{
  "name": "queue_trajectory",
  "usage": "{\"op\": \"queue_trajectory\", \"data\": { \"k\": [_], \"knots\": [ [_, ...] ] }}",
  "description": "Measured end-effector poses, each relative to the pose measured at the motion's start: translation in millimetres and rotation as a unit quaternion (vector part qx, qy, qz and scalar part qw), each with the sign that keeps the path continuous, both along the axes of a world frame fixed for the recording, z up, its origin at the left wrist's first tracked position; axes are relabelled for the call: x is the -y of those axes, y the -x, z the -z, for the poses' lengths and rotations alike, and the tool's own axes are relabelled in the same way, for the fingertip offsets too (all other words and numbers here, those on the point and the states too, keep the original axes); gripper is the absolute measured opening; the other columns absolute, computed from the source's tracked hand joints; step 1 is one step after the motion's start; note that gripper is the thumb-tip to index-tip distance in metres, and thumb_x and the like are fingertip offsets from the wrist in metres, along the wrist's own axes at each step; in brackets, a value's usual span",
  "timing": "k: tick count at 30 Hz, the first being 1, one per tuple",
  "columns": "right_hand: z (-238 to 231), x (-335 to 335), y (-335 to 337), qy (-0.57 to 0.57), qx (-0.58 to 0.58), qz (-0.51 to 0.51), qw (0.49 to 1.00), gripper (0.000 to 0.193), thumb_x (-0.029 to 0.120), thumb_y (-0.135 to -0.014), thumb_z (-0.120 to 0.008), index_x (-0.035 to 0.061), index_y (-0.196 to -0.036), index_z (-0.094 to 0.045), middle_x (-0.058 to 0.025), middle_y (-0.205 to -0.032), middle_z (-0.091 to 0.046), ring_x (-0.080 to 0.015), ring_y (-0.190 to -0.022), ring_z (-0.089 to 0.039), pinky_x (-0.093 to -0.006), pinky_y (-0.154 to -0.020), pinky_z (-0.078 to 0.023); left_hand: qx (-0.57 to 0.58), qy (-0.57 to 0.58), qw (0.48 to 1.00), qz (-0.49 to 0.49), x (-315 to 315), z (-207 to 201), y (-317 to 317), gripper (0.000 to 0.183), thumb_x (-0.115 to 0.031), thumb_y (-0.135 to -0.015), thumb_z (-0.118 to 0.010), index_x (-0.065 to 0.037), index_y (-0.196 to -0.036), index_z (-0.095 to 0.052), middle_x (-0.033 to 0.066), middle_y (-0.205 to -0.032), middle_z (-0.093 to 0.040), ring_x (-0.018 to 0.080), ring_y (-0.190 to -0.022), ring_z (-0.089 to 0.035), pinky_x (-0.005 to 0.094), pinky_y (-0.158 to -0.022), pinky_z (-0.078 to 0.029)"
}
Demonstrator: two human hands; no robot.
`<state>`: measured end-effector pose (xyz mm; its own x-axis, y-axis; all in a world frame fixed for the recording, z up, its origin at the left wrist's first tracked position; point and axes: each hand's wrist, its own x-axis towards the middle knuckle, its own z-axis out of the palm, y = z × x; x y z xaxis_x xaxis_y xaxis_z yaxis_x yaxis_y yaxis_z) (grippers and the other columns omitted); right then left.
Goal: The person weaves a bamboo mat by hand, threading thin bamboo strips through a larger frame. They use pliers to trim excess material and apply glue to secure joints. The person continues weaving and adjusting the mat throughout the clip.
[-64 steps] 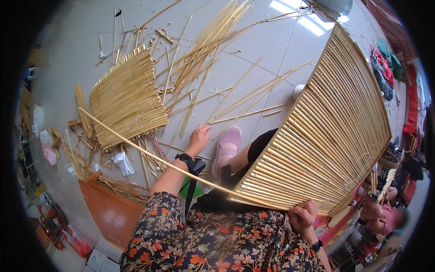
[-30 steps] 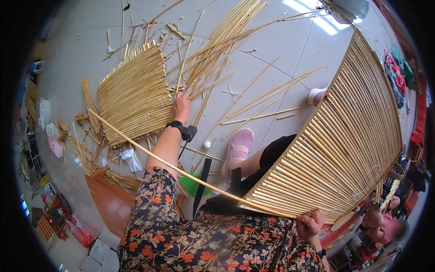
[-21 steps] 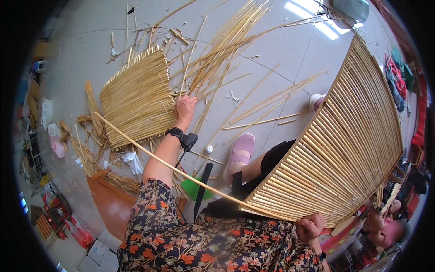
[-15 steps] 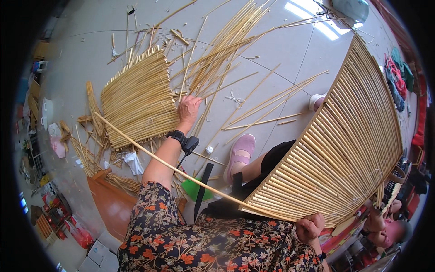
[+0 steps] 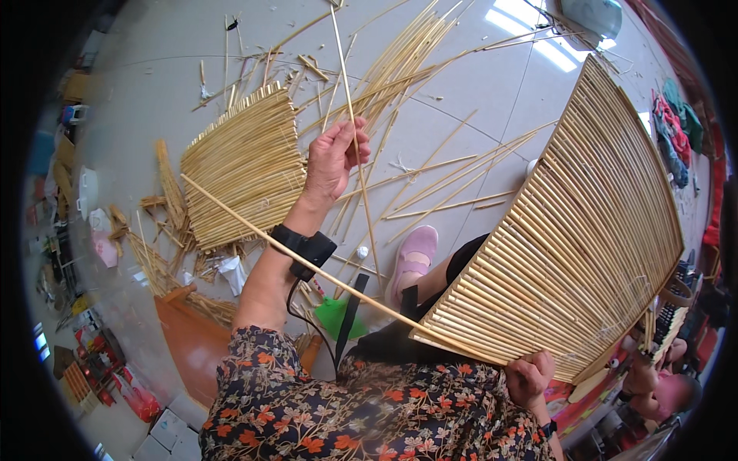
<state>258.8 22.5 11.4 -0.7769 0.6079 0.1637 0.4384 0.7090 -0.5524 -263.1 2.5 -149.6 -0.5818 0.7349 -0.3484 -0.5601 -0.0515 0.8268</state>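
Pinched in the raised fingers of my left hand (image 5: 335,160) is a long thin reed stalk (image 5: 344,69), its ends pointing away from me and back toward my foot. My right hand (image 5: 530,375) is closed on the near edge of a large reed mat (image 5: 561,230) made of many stalks side by side, lying across my lap and to the right. One longer reed (image 5: 254,228) juts from the mat's near edge out to the left, over my left forearm. What my right fingers press on is partly hidden.
A smaller reed mat (image 5: 244,165) lies on the tiled floor at left. Beyond it spread loose reeds (image 5: 400,61). Scraps and straw bundles (image 5: 171,183) lie left, near an orange-brown seat (image 5: 184,338). My pink shoe (image 5: 417,253) stands mid-floor; another person (image 5: 657,388) is at lower right.
My left hand has come up from the floor beside the small mat, lifting a reed stalk toward me. My right hand stays on the big mat's edge, which has barely shifted.
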Motion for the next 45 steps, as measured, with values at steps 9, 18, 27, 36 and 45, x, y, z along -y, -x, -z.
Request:
{"op": "queue_trajectory", "data": {
  "k": [9, 18, 27, 36, 45],
  "knots": [
    [6.8, 0.2, -4.1, 0.012, -0.019, 0.001, 1.000, 0.028, -0.003, -0.070, -0.085, 0.0146, -0.086, -0.070, -0.0017, -0.075, -0.057, -0.0251, -0.067, -0.055, -0.0391, -0.062, -0.041, 0.102, 0.041, 0.994, -0.025, 75.8, 14.7, -15.7, 0.027, -0.026, -0.112, -0.067, -0.006, -0.128, -0.074, 0.0031, -0.098, -0.075, 0.0141, -0.086, -0.075, 0.0303, -0.080, -0.066],
    [32.9, -15.8, -11.4, 0.050, -0.060, -0.026, 0.997, 0.019, 0.010, -0.078, -0.089, 0.0135, -0.091, -0.076, -0.0048, -0.080, -0.064, -0.0283, -0.071, -0.062, -0.0426, -0.062, -0.046, -0.163, 0.280, 0.877, -0.355, 272.9, 6.6, 58.2, 0.023, -0.015, -0.107, -0.062, -0.002, -0.123, -0.073, 0.0055, -0.099, -0.068, 0.0112, -0.077, -0.061, 0.0240, -0.062, -0.047],
    [45.3, -11.8, -17.3, 0.175, -0.211, 0.074, 0.959, 0.024, -0.001, -0.086, -0.076, 0.0051, -0.110, -0.076, -0.0067, -0.091, -0.068, -0.0210, -0.080, -0.067, -0.0358, -0.070, -0.055, -0.636, 0.111, 0.762, -0.041, 127.1, -218.2, -112.4, 0.022, -0.011, -0.111, -0.062, -0.001, -0.126, -0.074, 0.0038, -0.098, -0.068, 0.0124, -0.082, -0.062, 0.0250, -0.071, -0.050],
    [85.9, -28.1, -21.7, 0.412, -0.733, 0.168, 0.514, 0.044, 0.037, -0.115, -0.051, -0.0002, -0.135, -0.063, -0.0103, -0.113, -0.069, -0.0203, -0.098, -0.063, -0.0361, -0.090, -0.053, -0.667, -0.034, 0.613, 0.423, -1.3, -198.7, -191.4, 0.015, 0.000, -0.097, -0.076, -0.001, -0.112, -0.078, 0.0125, -0.110, -0.075, 0.0287, -0.095, -0.075, 0.0367, -0.080, -0.061],
    [77.4, -25.0, -30.7, 0.453, -0.758, 0.189, 0.430, 0.049, 0.043, -0.117, -0.048, 0.0008, -0.130, -0.069, -0.0128, -0.116, -0.073, -0.0250, -0.105, -0.067, -0.0408, -0.103, -0.054, -0.636, -0.019, 0.598, 0.488, -11.0, -179.2, -184.5, 0.016, 0.002, -0.096, -0.074, 0.001, -0.111, -0.076, 0.0141, -0.121, -0.078, 0.0307, -0.110, -0.076, 0.0367, -0.094, -0.061]
  ]
}}
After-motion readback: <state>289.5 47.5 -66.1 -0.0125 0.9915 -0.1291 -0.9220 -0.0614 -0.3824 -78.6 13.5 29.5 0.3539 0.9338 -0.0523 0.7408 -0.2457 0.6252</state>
